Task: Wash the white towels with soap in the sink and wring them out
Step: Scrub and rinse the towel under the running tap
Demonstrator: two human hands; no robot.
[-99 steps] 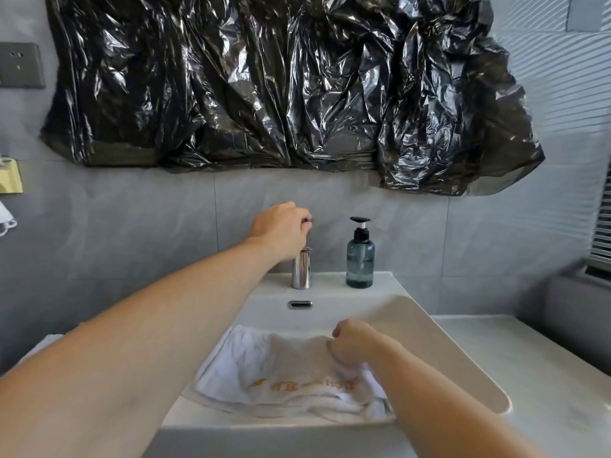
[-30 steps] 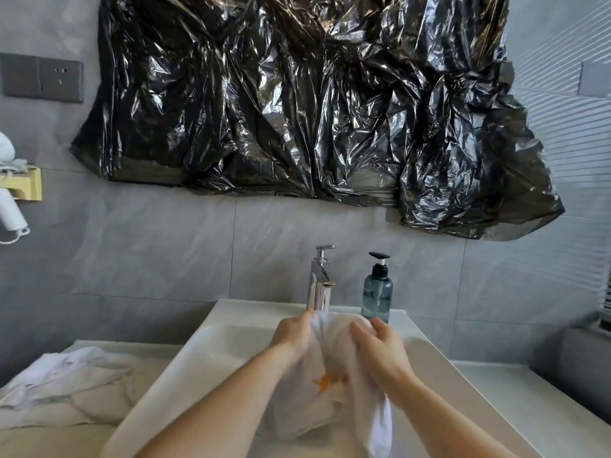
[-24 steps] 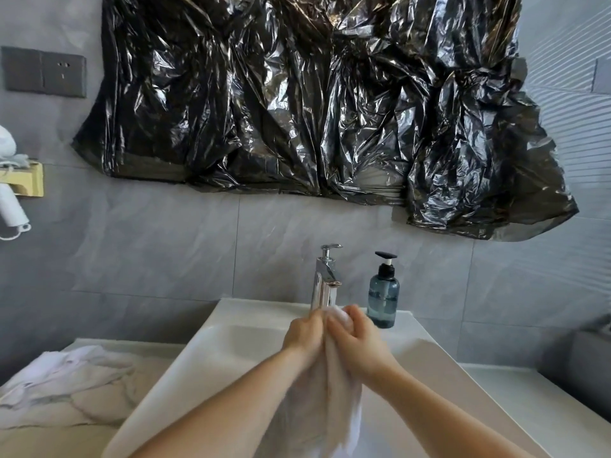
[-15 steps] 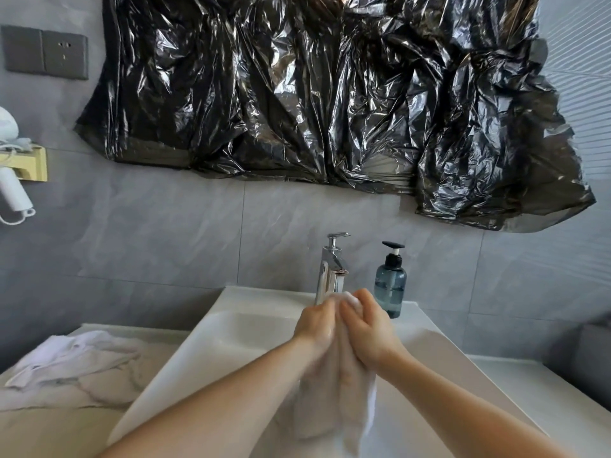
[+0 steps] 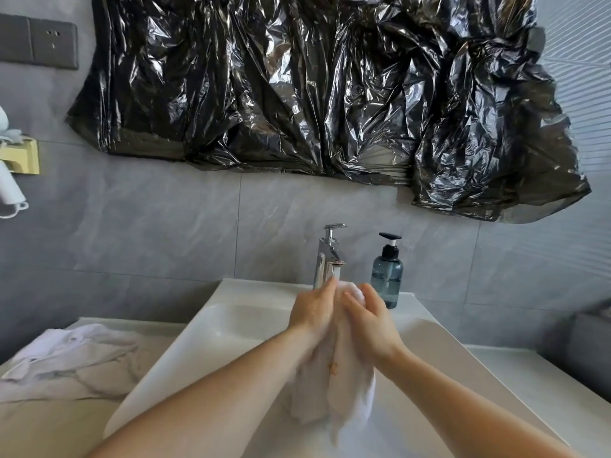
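A white towel with orange lettering hangs bunched above the white sink. My left hand and my right hand press together around its upper end, just below the chrome faucet. The towel's lower part dangles into the basin. A blue soap bottle with a black pump stands on the sink's back ledge, right of the faucet. Another white towel lies crumpled on the counter to the left.
Black plastic sheeting covers the wall above the sink. A grey wall socket sits at the upper left, with a white hair dryer in a yellow holder below it. The pale counter extends to the right.
My left hand left the faucet handle and joined my right on the towel. Both lifted it out of the basin and squeezed it together into a hanging bunch under the faucet.
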